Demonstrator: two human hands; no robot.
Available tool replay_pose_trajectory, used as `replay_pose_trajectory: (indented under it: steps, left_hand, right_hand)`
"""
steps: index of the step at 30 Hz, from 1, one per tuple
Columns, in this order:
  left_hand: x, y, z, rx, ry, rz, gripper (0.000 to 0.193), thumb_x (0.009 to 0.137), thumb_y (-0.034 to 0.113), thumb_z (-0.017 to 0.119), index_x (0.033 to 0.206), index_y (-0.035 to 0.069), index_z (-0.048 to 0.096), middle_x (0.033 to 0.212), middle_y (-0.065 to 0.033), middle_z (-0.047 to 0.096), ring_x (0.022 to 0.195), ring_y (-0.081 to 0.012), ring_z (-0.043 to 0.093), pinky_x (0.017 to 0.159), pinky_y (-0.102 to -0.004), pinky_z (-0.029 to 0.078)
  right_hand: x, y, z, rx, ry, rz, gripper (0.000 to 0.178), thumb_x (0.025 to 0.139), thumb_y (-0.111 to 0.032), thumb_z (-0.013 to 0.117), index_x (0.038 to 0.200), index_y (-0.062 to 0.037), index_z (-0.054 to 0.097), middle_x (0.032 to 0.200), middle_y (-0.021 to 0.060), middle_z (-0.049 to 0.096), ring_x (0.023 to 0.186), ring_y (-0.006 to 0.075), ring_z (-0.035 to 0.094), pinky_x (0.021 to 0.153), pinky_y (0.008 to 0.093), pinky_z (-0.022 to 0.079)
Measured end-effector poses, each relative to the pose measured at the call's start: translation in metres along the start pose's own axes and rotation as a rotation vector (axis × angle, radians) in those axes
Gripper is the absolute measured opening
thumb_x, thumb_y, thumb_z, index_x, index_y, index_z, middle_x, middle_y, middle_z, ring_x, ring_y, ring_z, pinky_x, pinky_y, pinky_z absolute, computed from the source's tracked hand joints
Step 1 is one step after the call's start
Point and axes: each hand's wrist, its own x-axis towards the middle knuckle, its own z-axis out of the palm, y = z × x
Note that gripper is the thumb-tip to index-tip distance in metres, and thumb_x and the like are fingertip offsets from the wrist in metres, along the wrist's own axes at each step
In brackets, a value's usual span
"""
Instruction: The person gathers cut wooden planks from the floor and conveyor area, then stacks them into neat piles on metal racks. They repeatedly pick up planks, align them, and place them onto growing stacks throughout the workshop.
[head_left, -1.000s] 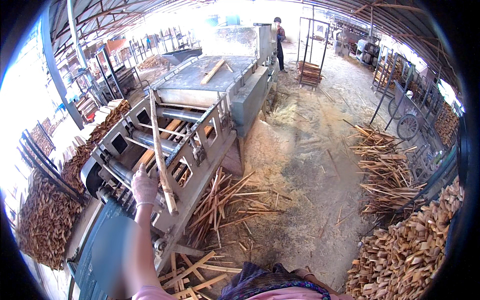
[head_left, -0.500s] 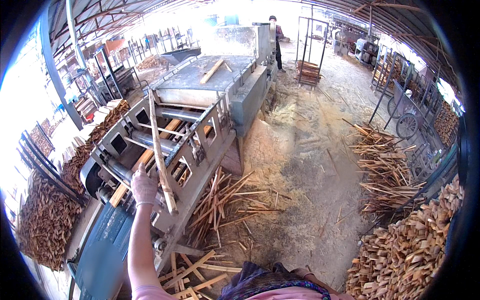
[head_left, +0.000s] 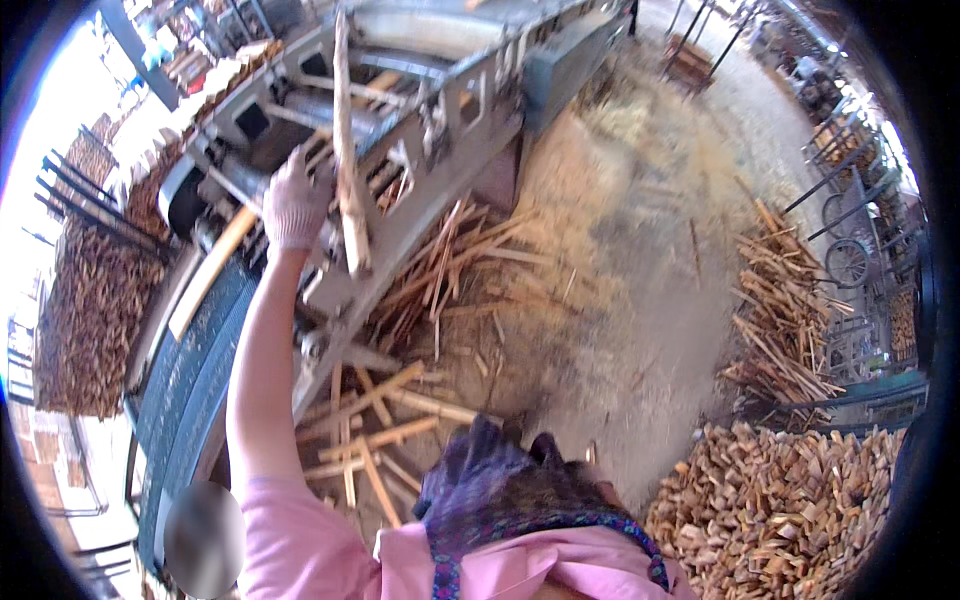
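Note:
My left hand (head_left: 297, 205), in a pale knitted glove, reaches over the outfeed end of a metal roller machine (head_left: 480, 125). Its index finger stretches forward; the other fingers are partly blurred, and nothing shows in the hand. Beside it, a long wooden strip (head_left: 212, 272) comes out of the machine onto a blue-green conveyor belt (head_left: 205, 345). Just right of the hand, a rough wooden pole (head_left: 346, 150) leans across the machine's frame. Only a sliver of skin beside my dark apron (head_left: 490, 490) hints at my right arm; the right hand is not visible.
Loose wood strips (head_left: 375, 445) lie on the floor beside the machine. To the right are a strip pile (head_left: 785, 320) and a large heap of short wood pieces (head_left: 780, 510). Stacked wood (head_left: 95, 320) stands left of the belt. Sawdust (head_left: 575, 200) covers the floor by the machine.
The view has tilted down and shifted. The wooden strip has slid farther out along the belt toward me. My left hand stays over the machine's end, beside the pole.

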Motion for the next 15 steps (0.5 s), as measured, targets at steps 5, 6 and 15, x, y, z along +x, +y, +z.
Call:
replay_pose_trajectory:
  steps: [5,6,15]
  left_hand:
    - [0.001,-0.006,-0.004,0.038,-0.069,-0.076,0.065,0.096,0.052,0.059,0.138,0.003,0.058,0.118,-0.0266,0.07,0.113,-0.0421,0.067,0.097,-0.052,0.053]
    - [0.002,0.0,0.001,0.032,-0.08,-0.079,0.065,0.096,0.052,0.058,0.138,0.004,0.058,0.119,-0.0265,0.07,0.113,-0.042,0.067,0.097,-0.0519,0.052]
    - [-0.031,-0.025,-0.033,-0.237,0.014,-0.116,0.058,0.097,0.045,0.063,0.14,0.006,0.057,0.123,-0.0262,0.068,0.119,-0.0413,0.064,0.099,-0.0484,0.052]
  right_hand:
    - [-0.001,0.033,0.03,-0.157,0.07,-0.181,0.034,0.099,-0.02,0.055,0.126,-0.006,0.07,0.119,0.0138,0.075,0.109,0.0308,0.071,0.098,0.0402,0.054]
    - [0.007,0.063,0.042,-0.167,0.092,-0.263,0.034,0.1,-0.018,0.055,0.128,-0.0062,0.07,0.117,0.0135,0.075,0.107,0.0303,0.071,0.097,0.04,0.054]
    - [-0.063,-0.088,0.011,-0.148,0.01,0.106,0.047,0.098,-0.045,0.055,0.12,-0.0072,0.073,0.117,0.023,0.072,0.112,0.0412,0.068,0.097,0.0446,0.052]
